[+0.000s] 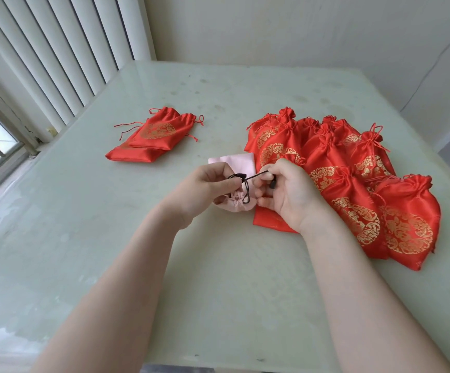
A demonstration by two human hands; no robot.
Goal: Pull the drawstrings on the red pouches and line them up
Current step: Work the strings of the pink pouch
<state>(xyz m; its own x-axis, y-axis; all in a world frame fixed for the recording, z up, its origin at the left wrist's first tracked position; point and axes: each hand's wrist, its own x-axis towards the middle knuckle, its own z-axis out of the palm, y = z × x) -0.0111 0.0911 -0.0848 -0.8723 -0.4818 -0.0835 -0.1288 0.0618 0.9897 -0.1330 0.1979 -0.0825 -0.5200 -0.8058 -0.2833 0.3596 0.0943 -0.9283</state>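
A pale pink pouch [238, 164] lies at the table's middle, its gathered mouth toward me. My left hand [207, 185] pinches one end of its black drawstring [256, 175]. My right hand [290, 192] pinches the other end, and the cord runs taut between them. To the right, several red pouches with gold prints [353, 184] lie overlapping in a row, mouths cinched. My right hand rests over the nearest one. On the left, two or three red pouches [151, 137] lie stacked flat with open mouths and loose red strings.
The pale green table [110, 251] meets white vertical blinds [57, 49] and a window on the left. A white wall stands behind the far edge. The table's near edge runs along the bottom of the view.
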